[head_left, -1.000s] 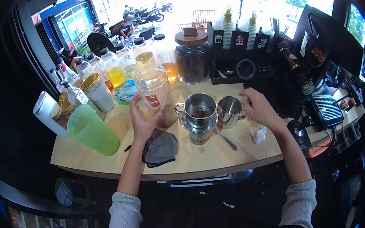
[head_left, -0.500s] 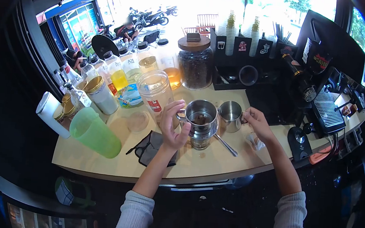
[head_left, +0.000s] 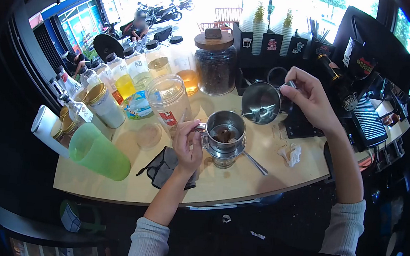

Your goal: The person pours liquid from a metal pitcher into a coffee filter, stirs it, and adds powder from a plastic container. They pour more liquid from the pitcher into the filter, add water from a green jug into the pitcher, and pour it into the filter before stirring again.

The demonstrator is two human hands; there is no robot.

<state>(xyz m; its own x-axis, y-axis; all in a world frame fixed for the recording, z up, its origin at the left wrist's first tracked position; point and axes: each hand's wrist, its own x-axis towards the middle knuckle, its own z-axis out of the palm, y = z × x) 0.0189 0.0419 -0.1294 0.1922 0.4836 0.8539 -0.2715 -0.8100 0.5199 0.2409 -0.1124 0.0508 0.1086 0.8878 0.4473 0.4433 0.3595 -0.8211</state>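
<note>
My right hand (head_left: 310, 96) grips a steel pitcher (head_left: 260, 103) by its handle. The pitcher is off the counter and tilted, its mouth turned towards me and the dripper. A metal coffee dripper (head_left: 224, 129) with dark wet-looking contents sits on a small glass (head_left: 224, 162). The fingers of my left hand (head_left: 188, 148) are closed on the dripper's side handle. A spoon (head_left: 255, 163) lies to the right of the glass. Left of it, a grey cloth (head_left: 162, 168) lies partly behind my left wrist.
Crumpled tissue (head_left: 290, 155) lies on the right of the counter. At left stand a green pitcher (head_left: 100, 153), a clear jar (head_left: 168, 100) and several bottles. Behind are a bean jar (head_left: 215, 70) and cup holder (head_left: 263, 48); an espresso machine (head_left: 371, 118) stands right.
My right hand has lifted the steel pitcher from the counter and tilted it. My left hand, open beside the dripper before, has closed on its handle. The view has shifted slightly.
</note>
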